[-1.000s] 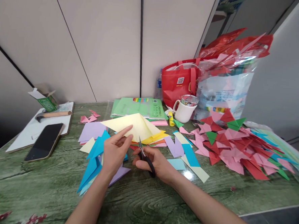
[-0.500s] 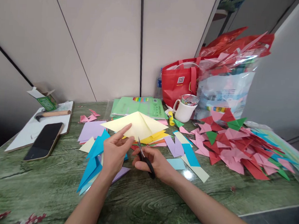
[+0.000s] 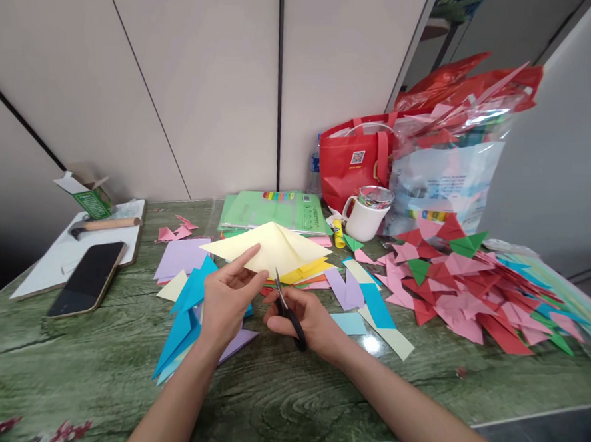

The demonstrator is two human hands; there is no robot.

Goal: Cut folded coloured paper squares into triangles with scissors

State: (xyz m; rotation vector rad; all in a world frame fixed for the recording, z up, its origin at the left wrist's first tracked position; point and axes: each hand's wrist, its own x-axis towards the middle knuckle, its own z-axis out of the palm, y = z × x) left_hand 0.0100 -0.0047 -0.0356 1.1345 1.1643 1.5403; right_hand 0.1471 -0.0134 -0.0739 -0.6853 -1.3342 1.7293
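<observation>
A pale yellow folded sheet of paper is pinched at its lower edge by my left hand, thumb in front and forefinger along its face. My right hand has its fingers in the black handles of a pair of scissors. The scissors' blades point up, with the tips at the paper's lower edge near my left thumb. Under the pale sheet lie brighter yellow papers. Blue folded papers sit beside my left wrist, and a light blue piece lies to the right of my right hand.
Red and pink folded pieces are heaped at the right. Behind stand a white mug, a red bag and a glue stick. At the left are a phone, a hammer and a small box.
The scissors' tips have shifted very slightly to the right along the paper's lower edge. My left hand and the pale yellow paper stay almost in place.
</observation>
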